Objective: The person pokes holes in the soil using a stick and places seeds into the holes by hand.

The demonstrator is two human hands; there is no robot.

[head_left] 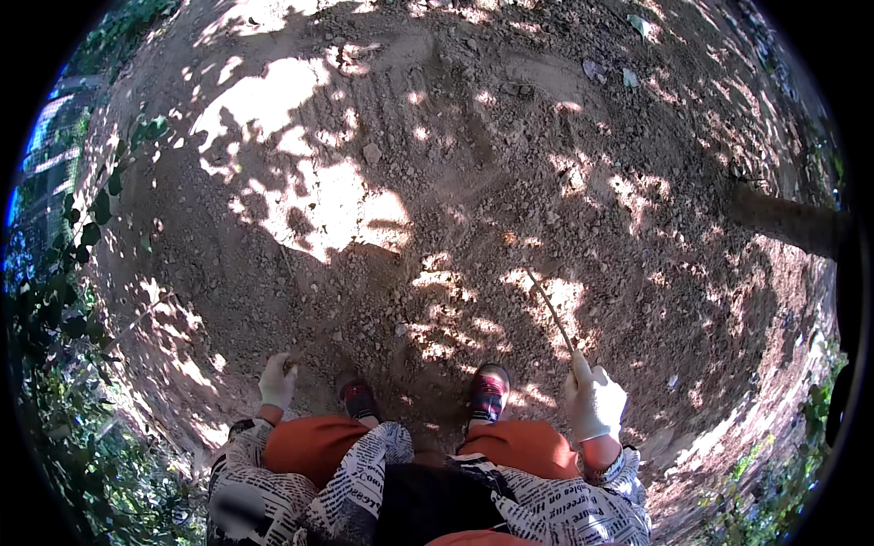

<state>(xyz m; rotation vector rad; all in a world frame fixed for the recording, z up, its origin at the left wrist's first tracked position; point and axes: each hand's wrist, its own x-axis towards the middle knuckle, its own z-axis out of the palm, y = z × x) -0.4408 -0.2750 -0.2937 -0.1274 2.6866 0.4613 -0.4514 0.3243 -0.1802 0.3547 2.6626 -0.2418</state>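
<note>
I stand on bare stony soil (455,182) dappled with sun and shade. My right hand (594,400), in a white glove, is closed around the near end of a thin stick (551,311) that slants up and to the left over the ground. My left hand (276,382), also in a white glove, hangs at my side with fingers curled and nothing visible in it. Between the hands are my two shoes (489,391), dark with red, below orange trouser legs and a black-and-white printed top.
A tree trunk (787,223) rises at the right edge. Leafy bushes (68,300) and a fence line the left side. Small stones and bits of litter (628,77) lie on the far soil.
</note>
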